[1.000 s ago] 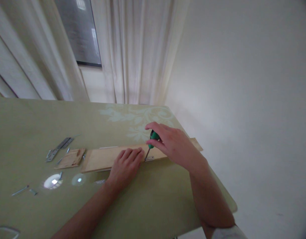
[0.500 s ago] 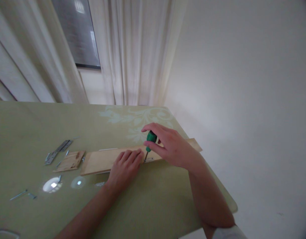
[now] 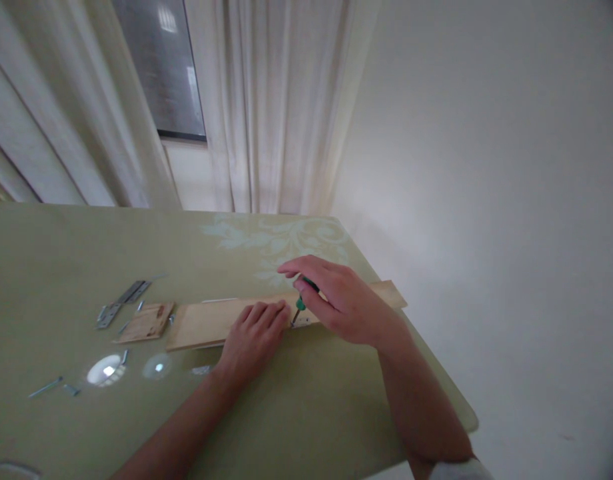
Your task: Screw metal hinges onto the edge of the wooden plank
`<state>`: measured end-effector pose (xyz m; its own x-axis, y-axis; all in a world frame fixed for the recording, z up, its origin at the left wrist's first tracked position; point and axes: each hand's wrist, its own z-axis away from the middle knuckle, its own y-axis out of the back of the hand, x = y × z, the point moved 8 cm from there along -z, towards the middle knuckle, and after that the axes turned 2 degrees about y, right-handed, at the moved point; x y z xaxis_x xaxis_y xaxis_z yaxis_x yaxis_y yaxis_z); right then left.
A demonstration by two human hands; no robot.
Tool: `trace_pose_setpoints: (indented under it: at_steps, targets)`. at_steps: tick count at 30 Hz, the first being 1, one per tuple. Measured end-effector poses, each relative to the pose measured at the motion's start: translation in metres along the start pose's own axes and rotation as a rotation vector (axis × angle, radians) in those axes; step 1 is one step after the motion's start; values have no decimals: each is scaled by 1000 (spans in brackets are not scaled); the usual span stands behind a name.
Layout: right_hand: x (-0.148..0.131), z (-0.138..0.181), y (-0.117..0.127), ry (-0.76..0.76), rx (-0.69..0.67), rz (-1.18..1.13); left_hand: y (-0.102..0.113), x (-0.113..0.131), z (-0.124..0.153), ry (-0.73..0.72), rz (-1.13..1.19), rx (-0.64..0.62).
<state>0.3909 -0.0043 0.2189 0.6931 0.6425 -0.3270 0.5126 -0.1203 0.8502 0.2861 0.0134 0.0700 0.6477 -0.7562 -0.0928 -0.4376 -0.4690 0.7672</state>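
Far left, bottom edge: one thin, whitish curved rod [image 3: 11, 465], partly out of view. Next: one long silver screw [image 3: 45, 387], and just beside it one shorter silver screw [image 3: 71, 390]. Farther back: grey metal hinge hardware [image 3: 124, 303], laid slantwise. Beside it: one squarish block of light-brown wood [image 3: 146, 323], dark-marked at its right side, small metal pieces around it. Behind: one dark-paned window [image 3: 159, 73], between cream cloth curtains [image 3: 281, 100].

Centre: one long, flat, pale wooden board [image 3: 199, 325], lying crosswise on the glossy green table [image 3: 286, 407] with its white leaf pattern. On it: the left hand [image 3: 254, 333], palm down, fingers pressed side by side; thumb hidden, so whether it clasps the edge cannot be told. Just right, at the board's near edge: one small metal plate with holes [image 3: 302, 321].

Item held: one green-handled screwdriver [image 3: 300, 304], tilted, its slim metal shaft reaching down to the plate's left end. Holder: the right hand [image 3: 339, 300], thumb and fingers around the handle, forefinger extended over the top. Far right: one plain white wall [image 3: 496, 200].
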Motion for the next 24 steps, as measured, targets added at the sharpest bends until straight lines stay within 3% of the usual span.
trace_pose_setpoints:
  at_steps: [4, 7, 20, 24]
  targets:
    - [7, -6, -9, -154, 68, 311, 0, 0, 0, 1, 1, -15]
    - [3, -10, -16, -149, 94, 454, 2, 1, 0, -1, -5, 1]
    - [12, -2, 6, -86, 125, 106, -1, -1, 2, -7, -3, -7]
    - [17, -2, 10, -75, 152, 185, -3, -1, 3, -9, -21, -16]
